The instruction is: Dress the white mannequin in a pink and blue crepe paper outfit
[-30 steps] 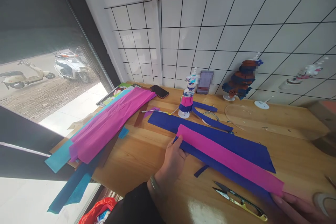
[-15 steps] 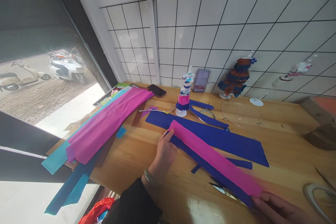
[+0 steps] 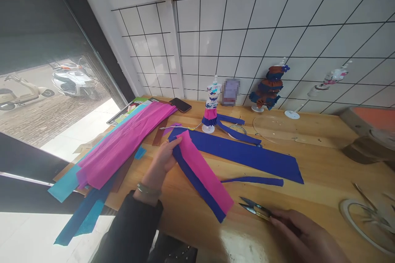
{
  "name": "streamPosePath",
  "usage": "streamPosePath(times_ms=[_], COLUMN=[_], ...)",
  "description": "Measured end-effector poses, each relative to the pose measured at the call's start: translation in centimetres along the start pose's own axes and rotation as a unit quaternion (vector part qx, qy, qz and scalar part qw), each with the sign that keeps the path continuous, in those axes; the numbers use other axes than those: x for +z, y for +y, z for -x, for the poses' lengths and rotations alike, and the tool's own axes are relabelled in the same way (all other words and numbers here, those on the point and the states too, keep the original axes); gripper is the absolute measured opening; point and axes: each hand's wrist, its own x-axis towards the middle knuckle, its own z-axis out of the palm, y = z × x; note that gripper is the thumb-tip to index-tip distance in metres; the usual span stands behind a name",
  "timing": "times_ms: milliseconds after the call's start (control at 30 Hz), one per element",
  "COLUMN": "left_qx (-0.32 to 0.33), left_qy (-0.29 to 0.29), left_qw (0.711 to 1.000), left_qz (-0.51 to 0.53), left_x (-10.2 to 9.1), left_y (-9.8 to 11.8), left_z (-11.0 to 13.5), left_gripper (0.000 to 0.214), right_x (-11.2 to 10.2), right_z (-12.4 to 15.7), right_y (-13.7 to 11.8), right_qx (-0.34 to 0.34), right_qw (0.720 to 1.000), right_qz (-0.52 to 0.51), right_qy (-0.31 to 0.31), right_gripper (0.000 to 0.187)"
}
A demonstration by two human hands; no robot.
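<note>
My left hand (image 3: pixel 163 160) pinches the far end of a stacked pink strip (image 3: pixel 203 172) and dark blue strip (image 3: pixel 197 185) of crepe paper, which lie slanted across the wooden table (image 3: pixel 324 172). At the near edge, my right hand (image 3: pixel 304 236) closes on the handle end of small thread snips (image 3: pixel 256 208), whose blades point left towards the strips' near end. A wide dark blue sheet (image 3: pixel 247 154) and a thin blue offcut (image 3: pixel 253 180) lie just beyond.
A pile of pink, teal and brown crepe paper (image 3: pixel 123 144) overhangs the table's left edge. A phone (image 3: pixel 180 104), a small dressed figure (image 3: pixel 210 107), two more figures on stands (image 3: pixel 268 88) and a clear disc (image 3: pixel 274 125) sit by the tiled wall. A tape ring (image 3: pixel 367 224) lies at right.
The pink and blue strips swung round to the left, away from the wide blue sheet. My right hand let go of their near end and took hold of the snips.
</note>
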Motion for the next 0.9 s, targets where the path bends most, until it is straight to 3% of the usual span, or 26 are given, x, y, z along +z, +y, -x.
streamPosePath(times_ms=[133,200,267,367,467,567,633,733,900], left_qx=[0.017,0.031,0.036,0.044,0.049,0.031,0.032,0.038,0.024], left_qy=[-0.071,-0.094,-0.102,-0.114,-0.142,-0.213,-0.263,-0.318,-0.377], left_qw=[0.993,0.987,0.982,0.973,0.954,0.916,0.885,0.833,0.812], left_qz=[-0.096,-0.126,-0.156,-0.194,-0.261,-0.338,-0.384,-0.451,-0.444], left_x=[0.3,1.0,1.8,3.2,4.9,7.1,8.6,10.2,10.9], left_y=[2.8,4.2,5.6,7.6,8.6,7.7,6.3,3.7,0.7], left_z=[1.3,2.0,2.7,3.6,4.6,5.4,5.8,5.9,5.2], left_gripper=[0.018,0.019,0.021,0.019,0.023,0.025,0.024,0.025,0.024], right_x=[1.2,1.6,1.8,1.5,0.6,-1.2,-2.6,-4.2,-5.2], right_z=[-0.1,0.2,0.5,0.7,0.4,-0.3,-0.8,-1.6,-2.3], right_y=[0.6,0.9,1.3,1.5,0.3,-3.0,-5.5,-7.8,-7.0], right_qx=[-0.206,-0.259,-0.268,-0.198,-0.063,0.082,0.163,0.183,0.156], right_qw=[0.964,0.943,0.936,0.961,0.991,0.975,0.942,0.904,0.918], right_qz=[0.150,0.188,0.204,0.158,0.000,-0.184,-0.274,-0.373,-0.360], right_qy=[0.077,0.093,0.105,0.109,0.116,0.091,0.106,0.098,0.052], right_gripper=[0.031,0.038,0.042,0.039,0.030,0.038,0.042,0.044,0.045])
